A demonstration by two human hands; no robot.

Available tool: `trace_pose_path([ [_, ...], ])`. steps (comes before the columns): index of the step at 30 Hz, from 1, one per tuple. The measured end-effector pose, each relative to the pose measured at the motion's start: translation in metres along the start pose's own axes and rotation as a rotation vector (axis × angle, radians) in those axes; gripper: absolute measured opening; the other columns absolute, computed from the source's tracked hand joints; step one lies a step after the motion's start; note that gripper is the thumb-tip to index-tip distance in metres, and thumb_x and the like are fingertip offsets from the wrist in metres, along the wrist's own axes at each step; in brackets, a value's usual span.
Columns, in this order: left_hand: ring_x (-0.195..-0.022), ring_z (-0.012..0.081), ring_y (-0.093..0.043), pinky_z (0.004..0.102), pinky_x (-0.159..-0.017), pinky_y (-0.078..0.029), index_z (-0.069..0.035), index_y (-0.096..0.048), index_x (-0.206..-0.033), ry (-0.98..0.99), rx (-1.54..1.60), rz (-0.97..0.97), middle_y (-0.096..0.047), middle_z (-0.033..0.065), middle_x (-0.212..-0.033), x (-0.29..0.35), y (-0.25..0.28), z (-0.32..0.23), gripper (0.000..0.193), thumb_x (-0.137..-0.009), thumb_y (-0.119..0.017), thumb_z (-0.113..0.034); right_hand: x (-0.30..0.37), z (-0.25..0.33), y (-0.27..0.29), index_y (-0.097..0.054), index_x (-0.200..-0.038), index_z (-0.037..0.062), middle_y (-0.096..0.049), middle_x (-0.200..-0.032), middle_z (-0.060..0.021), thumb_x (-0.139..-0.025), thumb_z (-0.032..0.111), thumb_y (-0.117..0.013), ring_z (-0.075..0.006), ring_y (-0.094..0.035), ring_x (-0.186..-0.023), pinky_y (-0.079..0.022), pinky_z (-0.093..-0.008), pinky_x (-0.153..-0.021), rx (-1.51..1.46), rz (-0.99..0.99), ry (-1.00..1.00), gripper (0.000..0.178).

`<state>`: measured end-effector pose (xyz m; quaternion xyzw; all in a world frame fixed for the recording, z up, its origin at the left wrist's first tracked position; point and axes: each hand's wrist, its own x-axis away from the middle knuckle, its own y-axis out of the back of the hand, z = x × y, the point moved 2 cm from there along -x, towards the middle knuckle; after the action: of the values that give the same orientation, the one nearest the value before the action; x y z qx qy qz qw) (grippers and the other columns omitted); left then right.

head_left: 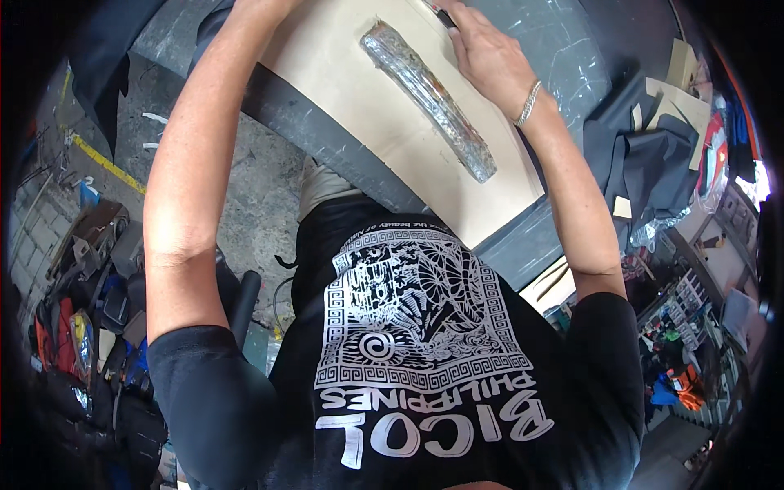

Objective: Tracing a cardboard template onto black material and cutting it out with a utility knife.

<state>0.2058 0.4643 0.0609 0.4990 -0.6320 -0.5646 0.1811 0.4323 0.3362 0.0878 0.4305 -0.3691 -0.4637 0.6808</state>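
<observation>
At the top edge my right hand (pixel 490 59), with a chain bracelet at its wrist, is closed round a slim black pen-like tool (pixel 445 18) with a bit of red near its end. Its tip is cut off by the frame. Below the hand lies a large tan sheet (pixel 498 200) of paper or card. A long bar (pixel 429 98) wrapped in shiny clear tape or plastic, brownish underneath, rests slantwise on the sheet. My left forearm (pixel 196 155) reaches up past the sheet's left side; that hand's fingers lie beyond the top edge and do not show.
The sheet lies on a dark, scuffed table (pixel 563 49). Dark fabric pieces (pixel 653 163) and tan scraps are heaped at the right. A black cloth (pixel 102 57) hangs at the upper left. Bags and mixed items (pixel 106 318) crowd the concrete floor (pixel 265 188) at the left.
</observation>
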Motion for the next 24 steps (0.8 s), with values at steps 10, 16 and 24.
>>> trace_pose_path([
  [10,-0.102,0.0351,-0.060,0.0433,-0.088,-0.050,-0.004,-0.069,-0.123,0.060,0.017,0.028,-0.061,0.0190,-0.101,-0.005,-0.001,-0.002,0.035,-0.094,-0.064,-0.022,0.038,-0.015,-0.003,-0.044,-0.146,0.0217,-0.059,-0.131,-0.0138,-0.103,0.015,-0.049,-0.0377,-0.063,-0.107,-0.053,-0.0464,-0.092,0.064,0.022,-0.096,0.044],
  [16,-0.101,0.0342,-0.059,0.0426,-0.089,-0.049,-0.003,-0.069,-0.123,0.061,0.010,0.037,-0.061,0.0184,-0.100,-0.008,0.006,0.002,0.034,-0.094,-0.063,-0.021,0.059,-0.021,-0.002,-0.041,-0.146,0.0217,-0.059,-0.130,-0.0109,-0.102,0.011,-0.049,-0.0364,-0.066,-0.098,-0.055,-0.0466,-0.086,0.054,0.011,-0.083,0.046],
  [24,-0.102,0.0349,-0.062,0.0423,-0.091,-0.050,-0.004,-0.068,-0.127,0.006,-0.069,-0.049,-0.062,0.0194,-0.104,-0.010,-0.020,0.045,0.037,-0.096,-0.062,-0.023,0.082,-0.034,-0.006,-0.042,-0.145,0.0207,-0.061,-0.114,-0.0116,-0.099,0.009,-0.049,-0.0374,-0.064,-0.096,-0.056,-0.0475,-0.081,0.063,0.010,-0.095,0.048],
])
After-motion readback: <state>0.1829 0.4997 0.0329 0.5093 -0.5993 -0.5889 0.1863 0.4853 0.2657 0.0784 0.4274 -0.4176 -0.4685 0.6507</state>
